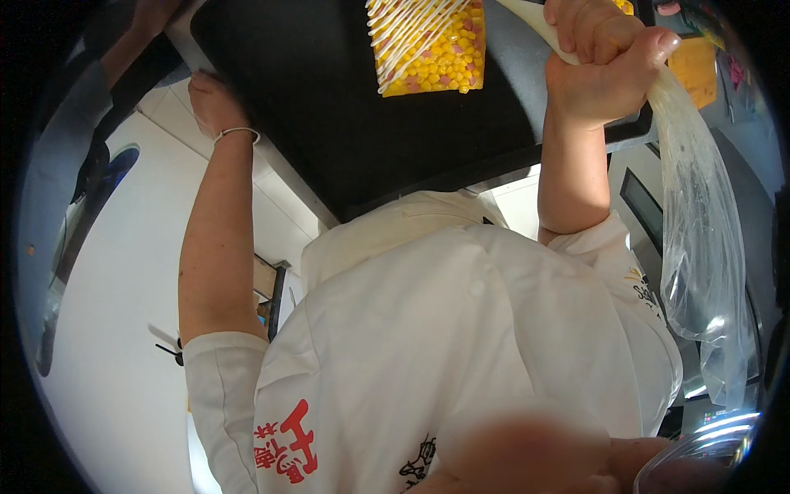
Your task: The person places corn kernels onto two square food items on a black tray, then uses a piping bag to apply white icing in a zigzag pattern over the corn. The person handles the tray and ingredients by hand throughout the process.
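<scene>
My right hand [605, 62] is closed round a clear piping bag [699, 206], whose filled pale tip points up and left while its loose plastic tail hangs down past my wrist. Left of that hand lies a rectangular slab topped with yellow corn kernels and pink diced bits [440, 62], crossed by thin white sauce lines over its upper left part. The slab rests on a black baking tray [329, 107], cut off by the upper picture edge. My left hand [216, 103] grips the tray's left edge, its fingers partly hidden.
More corn shows beyond my right hand at the top. An orange-brown board [693, 72] stands at the upper right. A clear round plastic piece [699, 457] shows at the lower right. Pale floor tiles [280, 198] lie below the tray's left side.
</scene>
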Available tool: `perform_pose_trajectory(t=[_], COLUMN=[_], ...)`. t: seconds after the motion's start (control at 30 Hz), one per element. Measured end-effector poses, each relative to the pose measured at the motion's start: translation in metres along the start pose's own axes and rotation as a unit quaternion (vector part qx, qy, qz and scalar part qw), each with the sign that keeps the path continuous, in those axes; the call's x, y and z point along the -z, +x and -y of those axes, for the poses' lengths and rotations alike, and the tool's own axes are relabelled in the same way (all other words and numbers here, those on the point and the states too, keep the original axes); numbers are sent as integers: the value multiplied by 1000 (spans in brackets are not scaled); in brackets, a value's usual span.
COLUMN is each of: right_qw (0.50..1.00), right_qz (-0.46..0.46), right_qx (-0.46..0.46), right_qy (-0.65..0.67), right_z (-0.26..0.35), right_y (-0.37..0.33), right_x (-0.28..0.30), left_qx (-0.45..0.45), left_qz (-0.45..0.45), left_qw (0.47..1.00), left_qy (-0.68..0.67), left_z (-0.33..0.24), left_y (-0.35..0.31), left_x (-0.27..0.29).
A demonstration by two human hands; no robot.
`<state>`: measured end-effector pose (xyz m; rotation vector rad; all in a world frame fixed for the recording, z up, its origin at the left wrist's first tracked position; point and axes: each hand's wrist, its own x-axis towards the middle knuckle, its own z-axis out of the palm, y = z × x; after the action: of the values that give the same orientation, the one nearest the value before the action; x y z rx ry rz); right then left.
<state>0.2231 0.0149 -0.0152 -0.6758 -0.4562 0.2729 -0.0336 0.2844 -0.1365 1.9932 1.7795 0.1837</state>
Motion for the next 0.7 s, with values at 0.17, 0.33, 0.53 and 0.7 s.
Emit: perform_pose_trajectory(t=[0.17, 0.33, 0.53, 0.7], right_qw=[961, 969, 981, 971], right_qz=[140, 162, 59, 65], right_qx=[-105, -109, -51, -50], right_qy=[-216, -150, -179, -227], right_z=[15, 10, 18, 21], right_y=[-39, -72, -20, -24], right_x=[-22, -34, 0, 8], left_qx=[-24, -18, -39, -17], left_qz=[-12, -11, -13, -13], left_qw=[1000, 1000, 999, 1000], left_qy=[2, 5, 8, -12], left_z=[8, -6, 4, -2], left_y=[0, -6, -3, -7], left_x=[-1, 2, 1, 2])
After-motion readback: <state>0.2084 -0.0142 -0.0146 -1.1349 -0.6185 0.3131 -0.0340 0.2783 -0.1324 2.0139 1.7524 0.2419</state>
